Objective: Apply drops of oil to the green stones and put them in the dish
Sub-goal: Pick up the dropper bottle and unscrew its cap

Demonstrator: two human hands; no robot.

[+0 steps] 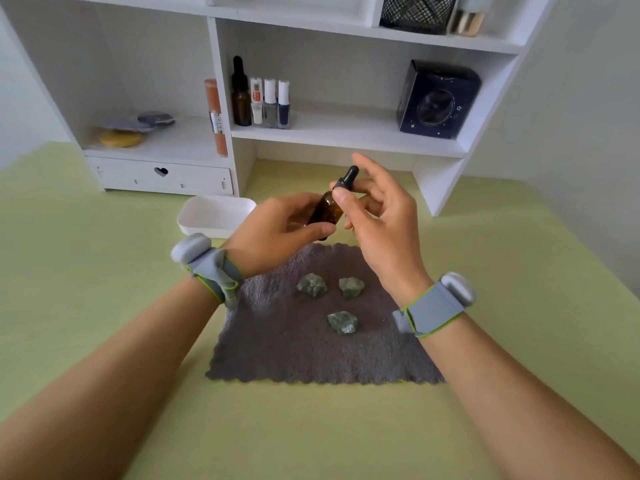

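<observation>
Gripping the small glass bottle (325,209) (slippery, breakable), the left hand (277,233) steadies its body while the right hand (377,216) pinches the dropper cap (346,178).

Left hand (277,230) grips the amber dropper bottle (327,209) above the far edge of the grey cloth (311,341). Right hand (377,216) pinches the bottle's black dropper cap (346,178). Three green stones (312,285) lie apart on the cloth. White dish (214,216) sits just beyond the cloth's far-left corner on the green surface (104,271).
</observation>
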